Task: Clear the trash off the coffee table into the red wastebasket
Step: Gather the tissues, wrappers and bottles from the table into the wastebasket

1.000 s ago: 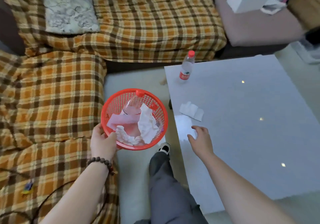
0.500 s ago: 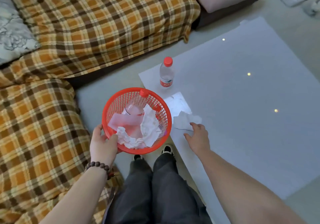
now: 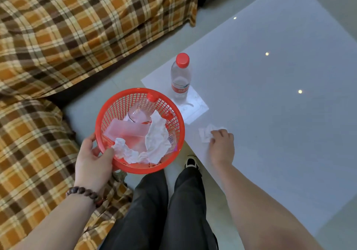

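My left hand (image 3: 93, 160) grips the near rim of the red wastebasket (image 3: 177, 122), held just off the coffee table's left edge. Inside it lie a clear bottle with a red cap, a pink flat piece and crumpled white tissues. My right hand (image 3: 222, 145) rests on the grey coffee table (image 3: 280, 114) with its fingers closing on a crumpled white tissue (image 3: 205, 133) near the table's left edge. A clear water bottle (image 3: 180, 77) with a red cap and red label stands upright at the table's far left corner.
A sofa with an orange and brown plaid cover (image 3: 77, 27) runs along the left and the back. My legs in dark trousers (image 3: 164, 211) and one shoe (image 3: 191, 161) stand between sofa and table. Bright light patch (image 3: 193, 106) on the table beside the bottle.
My right hand has slid onto the tissue and curled its fingers around it. The view has swung so the table sits further right. The basket stays in my left hand.
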